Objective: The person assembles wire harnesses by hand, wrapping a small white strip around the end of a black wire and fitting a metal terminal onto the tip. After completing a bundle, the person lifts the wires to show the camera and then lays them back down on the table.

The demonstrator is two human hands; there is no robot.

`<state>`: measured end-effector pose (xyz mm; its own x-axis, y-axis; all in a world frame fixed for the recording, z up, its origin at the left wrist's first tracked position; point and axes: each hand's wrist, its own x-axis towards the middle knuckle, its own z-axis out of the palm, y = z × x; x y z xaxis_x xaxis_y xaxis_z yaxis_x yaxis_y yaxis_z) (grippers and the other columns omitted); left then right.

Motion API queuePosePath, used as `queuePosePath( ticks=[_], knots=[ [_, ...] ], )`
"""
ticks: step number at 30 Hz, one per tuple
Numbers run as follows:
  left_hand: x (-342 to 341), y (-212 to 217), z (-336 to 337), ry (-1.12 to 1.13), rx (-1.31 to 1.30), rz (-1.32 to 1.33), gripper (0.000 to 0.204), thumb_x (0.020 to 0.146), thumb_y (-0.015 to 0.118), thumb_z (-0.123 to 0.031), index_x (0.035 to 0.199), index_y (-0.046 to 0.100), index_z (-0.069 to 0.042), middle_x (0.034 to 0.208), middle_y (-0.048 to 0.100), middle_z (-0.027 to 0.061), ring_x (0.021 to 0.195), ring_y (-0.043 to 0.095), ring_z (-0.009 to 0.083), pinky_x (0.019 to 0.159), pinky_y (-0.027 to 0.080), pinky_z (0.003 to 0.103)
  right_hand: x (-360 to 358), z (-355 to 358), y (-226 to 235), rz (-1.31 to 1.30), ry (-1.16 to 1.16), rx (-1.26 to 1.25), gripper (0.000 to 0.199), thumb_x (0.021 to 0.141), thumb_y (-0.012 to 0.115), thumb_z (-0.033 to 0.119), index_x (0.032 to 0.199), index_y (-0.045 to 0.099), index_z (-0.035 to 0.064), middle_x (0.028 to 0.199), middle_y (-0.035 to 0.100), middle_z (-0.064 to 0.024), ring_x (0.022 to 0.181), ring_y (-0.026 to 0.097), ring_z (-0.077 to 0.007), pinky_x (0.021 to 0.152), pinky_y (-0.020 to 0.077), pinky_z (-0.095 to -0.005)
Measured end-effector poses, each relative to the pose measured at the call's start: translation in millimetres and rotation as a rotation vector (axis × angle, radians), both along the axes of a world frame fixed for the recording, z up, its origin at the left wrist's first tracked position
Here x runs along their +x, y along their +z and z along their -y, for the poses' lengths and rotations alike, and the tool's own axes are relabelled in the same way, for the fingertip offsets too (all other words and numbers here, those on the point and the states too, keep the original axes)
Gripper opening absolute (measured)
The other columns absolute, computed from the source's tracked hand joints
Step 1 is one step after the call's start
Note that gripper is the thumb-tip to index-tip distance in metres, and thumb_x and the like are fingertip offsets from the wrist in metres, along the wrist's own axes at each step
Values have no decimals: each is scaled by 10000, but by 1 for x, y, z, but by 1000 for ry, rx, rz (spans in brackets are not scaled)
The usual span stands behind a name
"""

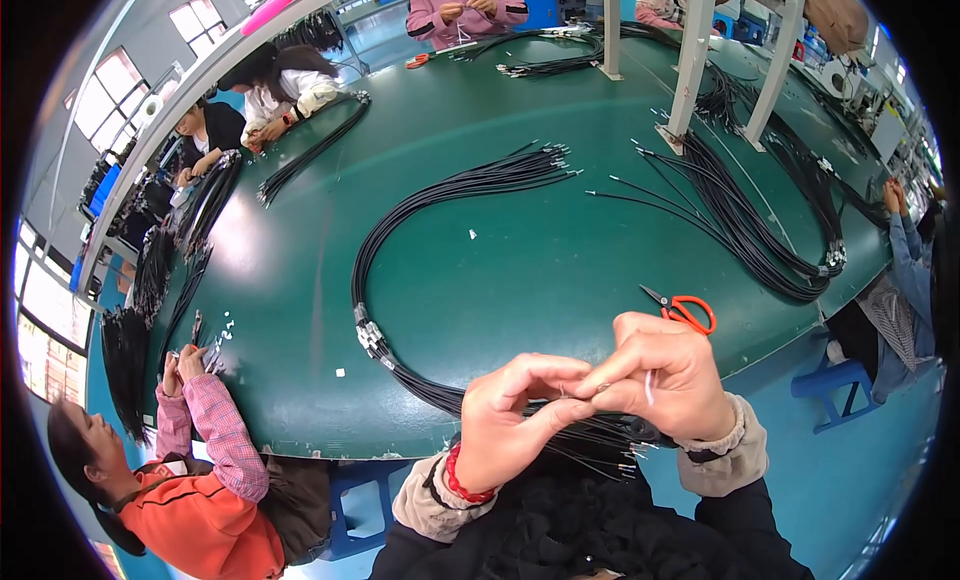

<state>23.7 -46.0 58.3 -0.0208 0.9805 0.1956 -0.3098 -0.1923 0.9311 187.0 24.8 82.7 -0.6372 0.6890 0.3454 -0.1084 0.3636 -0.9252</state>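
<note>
Over the table's near edge, my left hand [520, 412] and my right hand [668, 378] meet fingertip to fingertip. Thumbs and forefingers pinch close together, and whatever small, thin thing lies between them is too tiny to make out. A narrow white strip [651, 388] shows against my right fingers. Below both hands runs a bundle of black cables [362, 265], curving from mid-table to loose ends with metal tips near my body. White tags [372, 340] wrap part of that bundle. Just beyond my right hand lie orange-handled scissors [690, 313], blades pointing left.
More black cable bundles [745, 235] lie at the right, beside white metal posts [690, 75] standing on the green table [480, 310]. Small white scraps [340, 373] dot the surface. A co-worker in orange [215, 510] sits at the left; others work around the far edge.
</note>
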Motion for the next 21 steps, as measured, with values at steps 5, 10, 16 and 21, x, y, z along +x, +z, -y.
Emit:
queuePosePath(
  ticks=[5,10,16,21],
  knots=[
    [-21,-29,-1,186,238,-523,176,750,664,58,908,588,43,858,618,144,786,625,194,677,504,270,-8,-3,-18,-66,-103,68,133,627,768,63,705,664,39,618,480,18,553,370,-80,483,258,-230],
    [-54,-48,12,300,193,-276,212,748,648,81,944,584,36,877,628,135,823,627,196,689,502,274,-24,-1,-38,-99,-194,23,92,625,693,-18,655,626,37,622,486,12,556,375,-87,490,262,-235],
    [-74,-61,10,119,-104,-69,158,743,634,112,878,587,44,838,627,137,809,622,205,672,500,269,-36,-2,-64,-102,-173,83,65,625,630,-25,626,601,33,550,433,3,512,369,-92,468,260,-247],
    [-75,-79,4,44,-57,-43,149,731,641,120,848,590,44,818,633,141,752,611,190,645,496,260,-14,-27,-73,-162,528,31,87,639,606,-62,647,623,23,497,371,13,472,356,-95,442,248,-254]
  ],
)
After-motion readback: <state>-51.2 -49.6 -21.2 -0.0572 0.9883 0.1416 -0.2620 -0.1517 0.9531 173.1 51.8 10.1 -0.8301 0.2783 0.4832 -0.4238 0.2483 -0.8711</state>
